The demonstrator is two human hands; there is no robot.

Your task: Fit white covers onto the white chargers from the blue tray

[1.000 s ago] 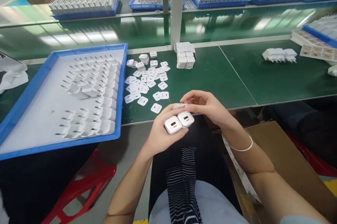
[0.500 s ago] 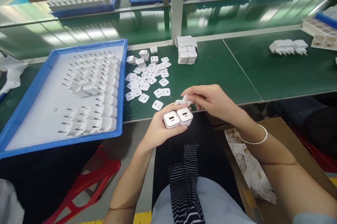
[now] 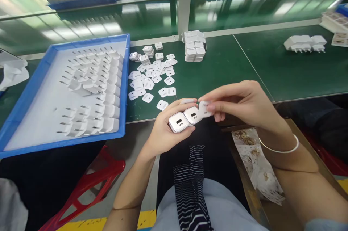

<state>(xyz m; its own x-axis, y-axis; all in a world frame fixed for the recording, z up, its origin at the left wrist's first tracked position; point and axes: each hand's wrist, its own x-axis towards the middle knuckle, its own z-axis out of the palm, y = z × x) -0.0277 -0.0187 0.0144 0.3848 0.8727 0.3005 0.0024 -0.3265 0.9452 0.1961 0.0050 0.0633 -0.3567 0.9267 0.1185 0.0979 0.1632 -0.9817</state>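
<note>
My left hand (image 3: 165, 131) grips two white charger bodies (image 3: 185, 119) side by side, their port faces turned up, just off the front edge of the green table (image 3: 225, 75). My right hand (image 3: 241, 102) pinches a small white cover plate (image 3: 204, 108) against the right side of the two chargers. Several loose white cover plates (image 3: 152, 77) lie scattered on the table just beyond my hands.
A blue tray (image 3: 32, 93) with several white chargers lying prongs-up sits at the left. A stack of white parts (image 3: 194, 47) stands by a grey post (image 3: 185, 3). More chargers (image 3: 304, 43) lie at the far right. A cardboard box (image 3: 304, 140) with a bag of small parts is at my right knee.
My right hand has turned the cover plate and brought it down beside the two chargers. The head view has tilted down, so the table sits higher in frame.
</note>
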